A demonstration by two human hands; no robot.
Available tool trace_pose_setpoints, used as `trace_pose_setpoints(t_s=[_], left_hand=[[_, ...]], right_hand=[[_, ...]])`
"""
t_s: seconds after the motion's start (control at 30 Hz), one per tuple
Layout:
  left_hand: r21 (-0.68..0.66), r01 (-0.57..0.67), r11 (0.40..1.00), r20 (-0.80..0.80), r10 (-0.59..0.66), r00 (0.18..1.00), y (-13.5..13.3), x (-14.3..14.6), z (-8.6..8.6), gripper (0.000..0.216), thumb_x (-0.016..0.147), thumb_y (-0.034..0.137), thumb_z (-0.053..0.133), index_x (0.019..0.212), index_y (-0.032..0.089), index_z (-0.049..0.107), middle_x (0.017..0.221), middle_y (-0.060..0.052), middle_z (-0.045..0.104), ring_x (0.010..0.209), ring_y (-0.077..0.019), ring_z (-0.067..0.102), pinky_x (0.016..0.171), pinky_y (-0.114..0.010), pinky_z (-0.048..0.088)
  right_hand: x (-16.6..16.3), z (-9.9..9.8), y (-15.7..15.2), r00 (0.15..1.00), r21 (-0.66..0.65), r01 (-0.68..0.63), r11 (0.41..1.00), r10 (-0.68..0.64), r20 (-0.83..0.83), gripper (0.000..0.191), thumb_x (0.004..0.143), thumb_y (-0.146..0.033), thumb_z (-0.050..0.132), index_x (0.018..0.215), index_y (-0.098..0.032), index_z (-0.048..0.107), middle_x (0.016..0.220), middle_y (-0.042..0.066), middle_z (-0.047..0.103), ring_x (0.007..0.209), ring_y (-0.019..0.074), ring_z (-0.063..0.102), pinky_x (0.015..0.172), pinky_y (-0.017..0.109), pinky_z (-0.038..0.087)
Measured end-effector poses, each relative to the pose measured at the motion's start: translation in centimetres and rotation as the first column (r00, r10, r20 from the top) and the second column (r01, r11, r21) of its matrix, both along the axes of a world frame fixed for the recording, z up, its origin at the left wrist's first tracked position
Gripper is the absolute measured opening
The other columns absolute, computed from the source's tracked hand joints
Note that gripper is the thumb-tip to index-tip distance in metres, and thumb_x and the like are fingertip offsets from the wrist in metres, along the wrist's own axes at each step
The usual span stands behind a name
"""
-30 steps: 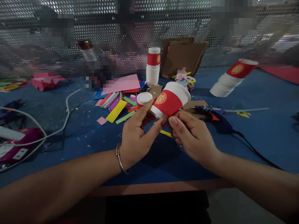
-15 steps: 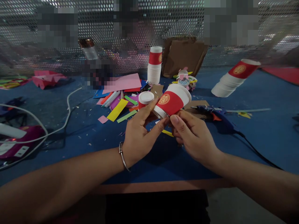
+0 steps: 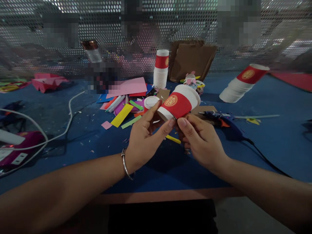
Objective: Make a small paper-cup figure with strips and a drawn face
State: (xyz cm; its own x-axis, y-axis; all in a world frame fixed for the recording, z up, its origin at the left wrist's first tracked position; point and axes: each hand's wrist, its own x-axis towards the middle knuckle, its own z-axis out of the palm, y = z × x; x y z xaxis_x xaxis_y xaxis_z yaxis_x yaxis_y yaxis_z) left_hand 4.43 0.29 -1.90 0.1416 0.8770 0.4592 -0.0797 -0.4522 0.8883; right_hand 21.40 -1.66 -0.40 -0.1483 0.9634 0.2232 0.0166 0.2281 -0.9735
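Note:
A red and white paper cup (image 3: 181,102) is held tilted above the table, its rim toward the upper right and its base toward the lower left. My left hand (image 3: 147,139) grips it near the base, thumb below and fingers behind. With thumb and fingers pinched, my right hand (image 3: 201,138) holds the cup's lower side close to my left thumb. Whether something small sits between my fingertips cannot be made out. Another paper cup (image 3: 151,102) stands upside down just behind my left fingers, partly hidden.
Stacked cups (image 3: 161,70) stand behind, and a second cup stack (image 3: 243,83) leans at right. A blue glue gun (image 3: 229,125) lies right of my hand, its cord trailing. Paper scraps (image 3: 122,115) spread at centre left. A purple power strip (image 3: 21,152) with white cables sits at left.
The cup has turned slightly in my hands, with its base shifting a little up and to the left. Both hands keep their hold, and the view has shifted slightly.

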Motion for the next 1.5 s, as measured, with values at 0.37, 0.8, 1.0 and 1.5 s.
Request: trace_pose_setpoints(t_s=[0.37, 0.8, 1.0, 1.5], left_hand=[[-0.001, -0.035, 0.999, -0.017, 0.035, 0.999, -1.0, -0.1, 0.1, 0.053, 0.095, 0.035, 0.082, 0.146, 0.022, 0.070, 0.142, -0.013, 0.077, 0.124, -0.0290, 0.078, 0.109, -0.045, 0.066], [-0.058, 0.007, 0.998, 0.023, -0.006, 1.000, -0.4, 0.0, -0.2, 0.057, 0.094, 0.036, 0.083, 0.147, 0.022, 0.068, 0.142, -0.013, 0.077, 0.129, -0.0282, 0.076, 0.108, -0.044, 0.066], [-0.031, 0.018, 0.999, 0.042, -0.016, 0.999, -0.2, -0.1, -0.2, 0.059, 0.095, 0.034, 0.082, 0.150, 0.023, 0.065, 0.149, -0.014, 0.072, 0.132, -0.0269, 0.074, 0.110, -0.041, 0.064], [0.119, -0.040, 0.992, -0.029, 0.044, 0.999, -0.5, -0.4, -0.2, 0.056, 0.091, 0.033, 0.085, 0.145, 0.024, 0.070, 0.151, -0.013, 0.070, 0.132, -0.0295, 0.072, 0.108, -0.044, 0.065]], right_hand=[[0.2, -0.4, -0.2, 0.990, -0.012, 0.061, 0.998, -0.059, 0.129, 0.061, 0.096, -0.077, 0.065, 0.072, -0.022, 0.052, 0.058, -0.005, 0.043, 0.051, 0.0082, 0.037, 0.044, 0.025, 0.028], [0.4, -0.6, 0.0, 0.988, -0.029, 0.061, 0.998, -0.056, 0.147, 0.058, 0.099, -0.073, 0.064, 0.073, -0.022, 0.054, 0.060, -0.006, 0.040, 0.051, 0.0080, 0.035, 0.043, 0.024, 0.029], [0.1, -0.1, 0.1, 0.994, -0.067, 0.046, 0.997, -0.039, 0.101, 0.061, 0.094, -0.077, 0.068, 0.071, -0.023, 0.052, 0.057, -0.007, 0.039, 0.047, 0.0072, 0.035, 0.041, 0.023, 0.029], [0.3, -0.3, -0.3, 0.992, -0.024, 0.058, 0.998, -0.055, 0.117, 0.059, 0.098, -0.074, 0.065, 0.072, -0.022, 0.054, 0.059, -0.004, 0.046, 0.050, 0.0083, 0.039, 0.043, 0.024, 0.029]])
